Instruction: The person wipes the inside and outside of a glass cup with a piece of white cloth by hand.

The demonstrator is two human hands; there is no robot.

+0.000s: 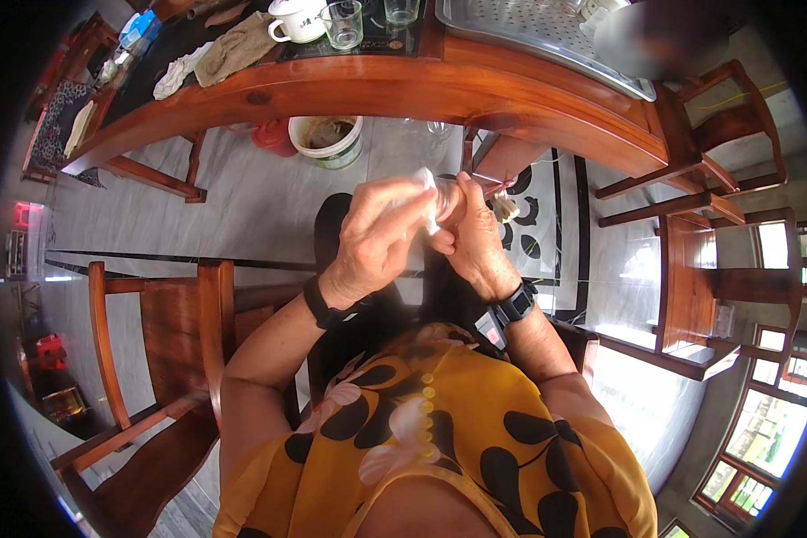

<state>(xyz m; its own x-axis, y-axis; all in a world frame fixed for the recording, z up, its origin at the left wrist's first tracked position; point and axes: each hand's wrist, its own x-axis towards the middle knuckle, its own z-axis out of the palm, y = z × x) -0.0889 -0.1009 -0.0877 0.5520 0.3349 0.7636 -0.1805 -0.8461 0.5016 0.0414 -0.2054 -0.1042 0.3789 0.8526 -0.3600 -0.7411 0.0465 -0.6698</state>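
In front of my body, above my lap, my right hand (pixel 477 235) grips a small clear glass cup (pixel 449 198), the thumb along its side. From the other side my left hand (pixel 376 232) holds a thin white cloth or tissue (pixel 432 214) against the cup's mouth. Some of the left fingers are blurred, and whether they reach inside the cup I cannot tell. Both hands are raised off the wooden table (pixel 376 84), on my side of its front edge.
On the table are a white lidded mug (pixel 297 20), a glass cup (pixel 343 25), a brown towel (pixel 235 48), a crumpled white cloth (pixel 180 70) and a metal tray (pixel 511 30). Below stands a bucket (pixel 339 156) of brownish contents. Wooden chairs (pixel 175 329) flank me.
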